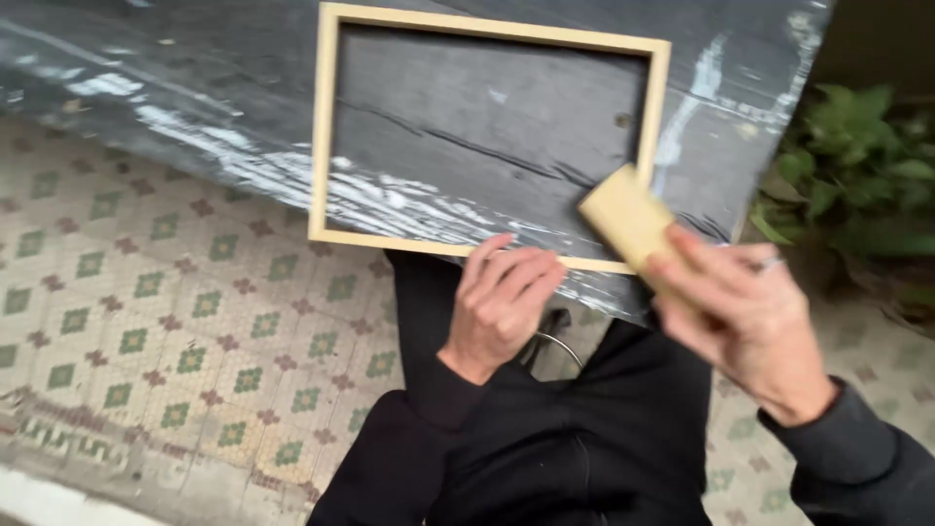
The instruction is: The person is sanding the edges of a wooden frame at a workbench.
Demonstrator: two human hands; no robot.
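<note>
Nearest the camera is the dark-sleeved lap, and just above it the two hands. The left hand sits at about 6 o'clock of the wooden frame, fingers curled loosely with the tips resting on or right at the lower rail – steadying it rather than a tight grab, though I can't tell for sure whether they press on it. The right hand is over at 4 o'clock, fingers wrapped around a pale tan block – looks like a sanding block or sponge – whose free end pokes up toward the frame's lower right corner, touching or just off the wood; motion blur makes it hard to call.

The frame lies flat on the bench, which is covered in dark, streaky plastic sheeting. Its wood looks bare and pale all round, no colour or finish on it that I can see, so I'd guess the work is at an early or middle stage, with that corner being the bit in hand.

Off at 3 o'clock there's a green plant, and patterned floor tiles spread out at 9 o'clock.
</note>
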